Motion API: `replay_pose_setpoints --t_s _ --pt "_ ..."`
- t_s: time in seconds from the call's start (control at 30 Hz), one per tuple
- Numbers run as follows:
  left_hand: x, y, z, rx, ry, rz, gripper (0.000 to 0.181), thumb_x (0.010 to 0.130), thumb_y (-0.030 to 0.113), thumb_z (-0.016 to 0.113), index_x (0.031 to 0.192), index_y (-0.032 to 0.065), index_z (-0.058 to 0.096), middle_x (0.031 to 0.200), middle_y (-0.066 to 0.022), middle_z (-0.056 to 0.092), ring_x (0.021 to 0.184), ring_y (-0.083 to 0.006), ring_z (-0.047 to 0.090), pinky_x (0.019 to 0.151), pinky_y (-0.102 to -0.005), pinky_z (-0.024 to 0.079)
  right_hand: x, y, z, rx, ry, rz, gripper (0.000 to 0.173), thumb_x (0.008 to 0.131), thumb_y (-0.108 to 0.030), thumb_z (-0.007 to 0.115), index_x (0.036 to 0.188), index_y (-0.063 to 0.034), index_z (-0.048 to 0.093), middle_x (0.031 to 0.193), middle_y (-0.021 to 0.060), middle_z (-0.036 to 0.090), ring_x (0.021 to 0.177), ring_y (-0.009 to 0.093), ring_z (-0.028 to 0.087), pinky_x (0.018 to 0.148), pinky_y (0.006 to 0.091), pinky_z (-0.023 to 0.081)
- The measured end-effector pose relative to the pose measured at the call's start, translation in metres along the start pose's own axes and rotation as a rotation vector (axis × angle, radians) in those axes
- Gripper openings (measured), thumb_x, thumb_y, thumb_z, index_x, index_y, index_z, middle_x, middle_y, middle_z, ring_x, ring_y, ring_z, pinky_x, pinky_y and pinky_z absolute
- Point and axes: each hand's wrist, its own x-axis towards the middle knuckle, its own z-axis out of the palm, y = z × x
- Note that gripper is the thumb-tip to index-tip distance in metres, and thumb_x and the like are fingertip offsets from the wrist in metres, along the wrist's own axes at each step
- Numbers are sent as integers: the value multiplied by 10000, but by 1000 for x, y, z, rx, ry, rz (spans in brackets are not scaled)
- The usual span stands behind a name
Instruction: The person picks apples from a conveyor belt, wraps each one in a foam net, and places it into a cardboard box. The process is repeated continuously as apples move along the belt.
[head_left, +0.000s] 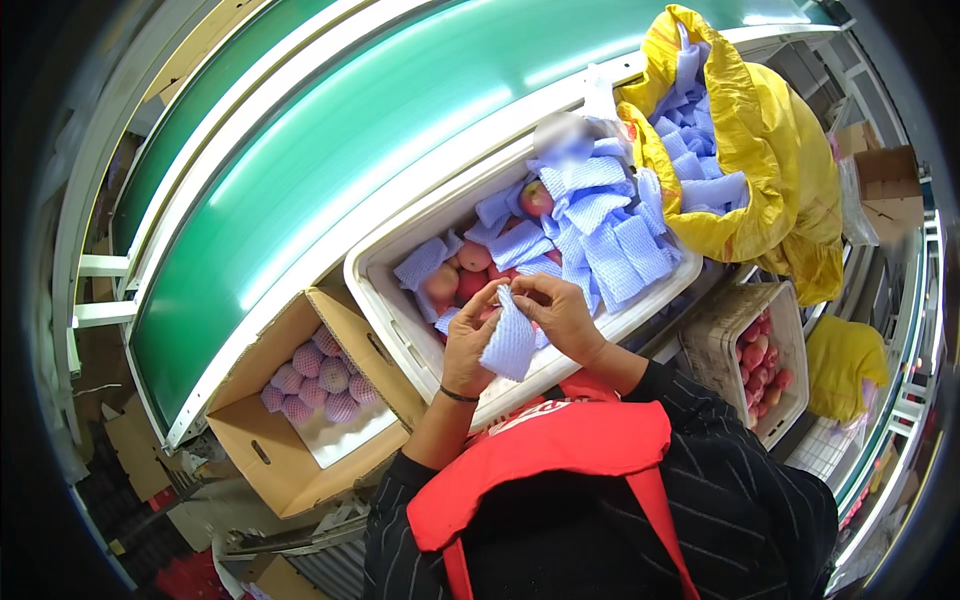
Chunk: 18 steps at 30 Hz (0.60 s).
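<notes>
A flattened white foam net sleeve hangs between my two hands, pinched near its upper end. My left hand grips its left side, and my right hand has thumb and fingertips at its top edge. Both hands are above the near side of a white plastic crate. Inside that crate lie several red apples, partly hidden under loose foam net sleeves. The sleeves are heaped thickest on the crate's right side.
Left of the crate, an open cardboard box holds several net-wrapped apples. A green conveyor belt runs behind. At right are a yellow sack of foam sleeves, another crate with apples, and a yellow bag.
</notes>
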Motion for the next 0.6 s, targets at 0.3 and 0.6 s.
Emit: replay_pose_setpoints --t_s 0.3,0.6 --pt "-20 11 -23 376 268 194 90 847 27 654 925 -10 630 825 -10 621 733 -72 581 644 -207 475 -17 18 42 244 -125 22 296 933 -216 586 1112 20 580 980 46 607 923 112 558 815 262 454" --pt "-46 16 -55 -52 -23 230 195 979 147 462 1111 13 515 1059 -97 595 951 -180 592 852 -321 479 -30 2 72 316 -44 -131 151 919 -148 596 958 -56 482 854 -18 488 804 68 476 713 235 422"
